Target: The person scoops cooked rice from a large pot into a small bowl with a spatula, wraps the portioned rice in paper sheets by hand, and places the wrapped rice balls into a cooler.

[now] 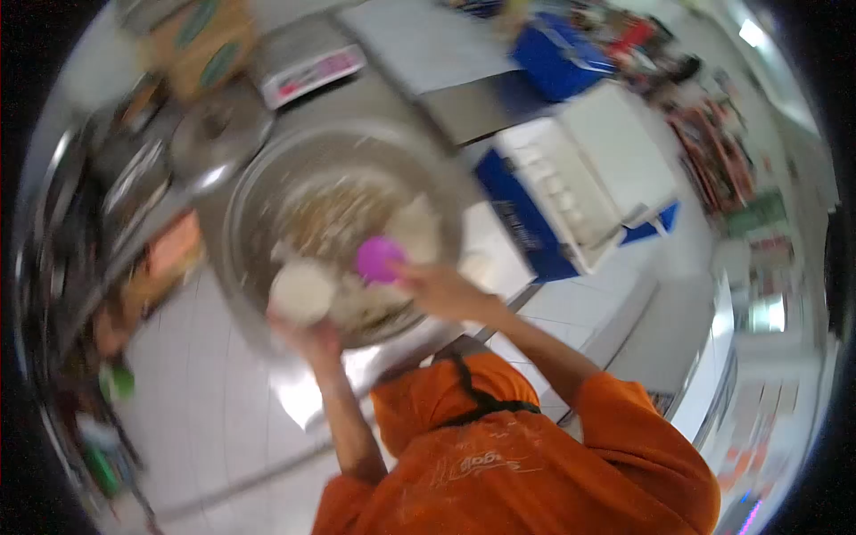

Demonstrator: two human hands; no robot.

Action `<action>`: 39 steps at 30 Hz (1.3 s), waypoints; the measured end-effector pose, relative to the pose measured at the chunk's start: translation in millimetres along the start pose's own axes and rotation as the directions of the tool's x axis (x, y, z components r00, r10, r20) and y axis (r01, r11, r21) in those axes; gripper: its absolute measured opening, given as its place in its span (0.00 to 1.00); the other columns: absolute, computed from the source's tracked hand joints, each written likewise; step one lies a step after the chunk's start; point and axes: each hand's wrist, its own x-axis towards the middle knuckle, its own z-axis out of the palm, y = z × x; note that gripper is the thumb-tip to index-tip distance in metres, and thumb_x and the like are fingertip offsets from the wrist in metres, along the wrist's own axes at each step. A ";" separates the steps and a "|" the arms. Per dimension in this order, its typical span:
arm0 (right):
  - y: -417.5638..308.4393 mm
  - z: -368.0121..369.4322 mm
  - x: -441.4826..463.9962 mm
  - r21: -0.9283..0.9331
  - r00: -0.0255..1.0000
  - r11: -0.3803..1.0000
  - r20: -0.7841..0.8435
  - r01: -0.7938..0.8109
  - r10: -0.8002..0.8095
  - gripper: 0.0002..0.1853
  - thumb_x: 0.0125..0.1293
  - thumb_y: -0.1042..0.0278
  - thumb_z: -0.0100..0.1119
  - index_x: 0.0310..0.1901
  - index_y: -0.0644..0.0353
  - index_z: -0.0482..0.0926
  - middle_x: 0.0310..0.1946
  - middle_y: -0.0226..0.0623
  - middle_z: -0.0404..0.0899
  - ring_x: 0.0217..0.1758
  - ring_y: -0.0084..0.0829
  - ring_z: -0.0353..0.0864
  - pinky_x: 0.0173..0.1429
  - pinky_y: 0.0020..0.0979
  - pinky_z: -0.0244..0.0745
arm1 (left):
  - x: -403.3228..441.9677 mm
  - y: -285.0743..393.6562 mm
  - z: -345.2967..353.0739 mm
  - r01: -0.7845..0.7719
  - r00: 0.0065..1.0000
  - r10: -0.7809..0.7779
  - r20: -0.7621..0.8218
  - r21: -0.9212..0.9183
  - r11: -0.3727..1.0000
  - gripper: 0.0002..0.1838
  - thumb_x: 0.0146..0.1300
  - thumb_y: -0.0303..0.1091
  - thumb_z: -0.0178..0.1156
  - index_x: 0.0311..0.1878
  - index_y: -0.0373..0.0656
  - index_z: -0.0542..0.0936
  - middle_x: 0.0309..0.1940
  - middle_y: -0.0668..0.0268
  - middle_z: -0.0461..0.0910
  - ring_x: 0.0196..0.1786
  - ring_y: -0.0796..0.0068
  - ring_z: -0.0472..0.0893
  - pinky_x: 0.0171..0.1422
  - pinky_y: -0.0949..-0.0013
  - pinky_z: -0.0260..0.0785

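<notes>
A large round metal bowl [245, 169] sits in front of me, with pale and brownish wet-looking contents [343, 214] inside. At its near left side, my left hand [308, 339] holds a round white piece [303, 290], maybe dough or a small bowl; blur hides which. My right hand [441, 292] grips a small purple tool [381, 260] over the middle of the bowl, its exact shape smeared. A pale flap-like piece [415, 230] lies on the bowl's right side. Another small white round thing [477, 267] is just right of the bowl.
On the right stands an open white box [593, 245] with several round white pieces in a row. A blue basket [557, 58] is behind it. A scale-like device [314, 76] and a metal lid [221, 134] lie beyond the bowl. Cardboard [201, 49] stands at the back left.
</notes>
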 end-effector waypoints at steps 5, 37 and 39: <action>4.5 21.2 30.4 -0.407 0.995 0.909 -0.080 -0.092 0.065 0.25 0.66 0.57 0.61 0.64 0.53 0.77 0.52 0.51 0.81 0.60 0.51 0.78 0.62 0.53 0.74 | -9.3 22.1 3.2 0.178 0.972 -0.208 -0.109 -0.234 0.956 0.30 0.68 0.49 0.46 0.68 0.41 0.71 0.66 0.55 0.73 0.69 0.50 0.71 0.72 0.42 0.65; 379.9 -46.4 156.0 -0.071 0.847 0.938 -0.411 0.338 -0.337 0.59 0.47 0.58 0.82 0.76 0.67 0.52 0.73 0.55 0.59 0.77 0.52 0.58 0.81 0.47 0.51 | -191.2 -317.8 -22.1 -0.661 0.750 -0.150 0.644 0.728 -0.181 0.23 0.51 0.29 0.69 0.53 0.37 0.80 0.59 0.49 0.77 0.63 0.45 0.76 0.69 0.52 0.68; 376.3 -42.0 163.3 -0.099 0.833 0.920 -0.398 0.379 -0.385 0.58 0.49 0.54 0.81 0.75 0.68 0.54 0.73 0.56 0.60 0.77 0.53 0.58 0.81 0.46 0.51 | -187.1 -329.0 -21.8 -0.654 0.753 -0.094 0.651 0.725 -0.215 0.21 0.56 0.32 0.67 0.53 0.36 0.79 0.53 0.50 0.81 0.56 0.46 0.80 0.62 0.55 0.73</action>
